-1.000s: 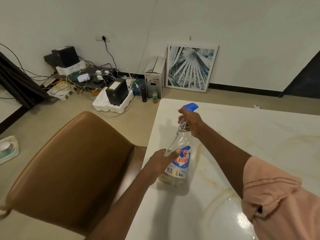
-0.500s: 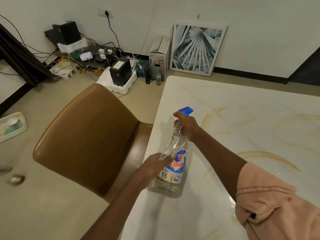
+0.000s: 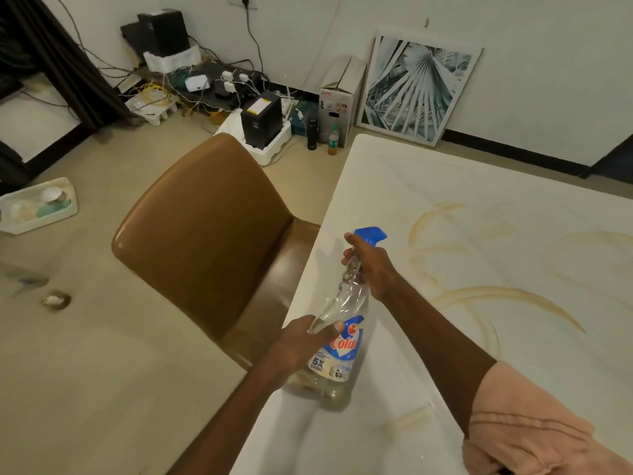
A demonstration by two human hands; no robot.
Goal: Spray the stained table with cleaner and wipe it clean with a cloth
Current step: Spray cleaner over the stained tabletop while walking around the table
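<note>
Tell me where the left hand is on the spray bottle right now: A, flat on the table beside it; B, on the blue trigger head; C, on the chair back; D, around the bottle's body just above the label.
D: the left hand grips the body of the spray bottle just above its label, while the right hand holds the neck under the blue trigger head.

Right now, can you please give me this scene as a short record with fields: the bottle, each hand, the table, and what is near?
bottle: clear spray bottle with blue trigger head, standing on the table near its left edge
left hand: left hand grips the bottle's body
right hand: right hand grips the neck below the trigger
table: white table with brown curved stains
cloth: none in view
near: brown chair beside the table
</note>
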